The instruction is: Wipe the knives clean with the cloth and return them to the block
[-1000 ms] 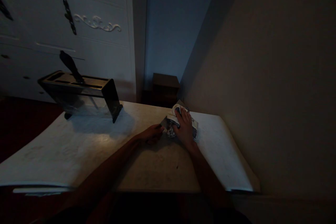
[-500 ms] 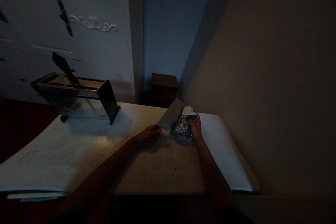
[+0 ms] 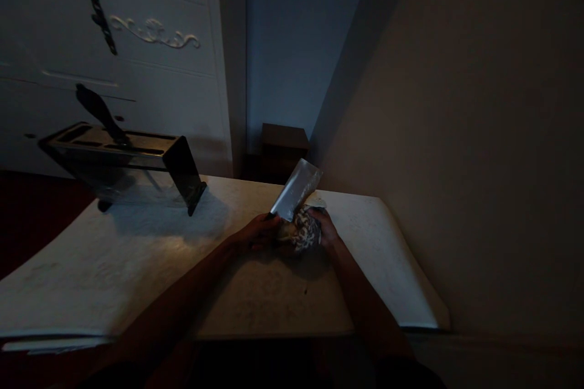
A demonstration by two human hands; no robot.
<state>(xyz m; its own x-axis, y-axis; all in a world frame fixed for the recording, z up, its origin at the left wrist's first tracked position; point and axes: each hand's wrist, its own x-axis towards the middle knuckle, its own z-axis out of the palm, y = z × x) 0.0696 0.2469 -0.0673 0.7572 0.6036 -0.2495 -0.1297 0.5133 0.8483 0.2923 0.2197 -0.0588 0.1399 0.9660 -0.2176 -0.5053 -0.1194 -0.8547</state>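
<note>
My left hand point(image 3: 256, 234) is closed round the handle of a cleaver point(image 3: 295, 189), whose broad blade tilts up and to the right above the white table point(image 3: 137, 255). My right hand point(image 3: 325, 230) grips a bunched patterned cloth point(image 3: 303, 232) pressed against the lower part of the blade, near the handle. Both hands meet at the middle of the table, close to its far edge.
A dark knife block point(image 3: 123, 164) with one black handle point(image 3: 97, 109) sticking out stands at the table's far left. A white cabinet point(image 3: 114, 42) rises behind it, a small dark box point(image 3: 283, 141) sits on the floor beyond, and a plain wall point(image 3: 456, 134) runs along the right.
The cleaver went from lying flat under the cloth to tilted upward. My right hand slid the cloth from the blade's far end toward the handle.
</note>
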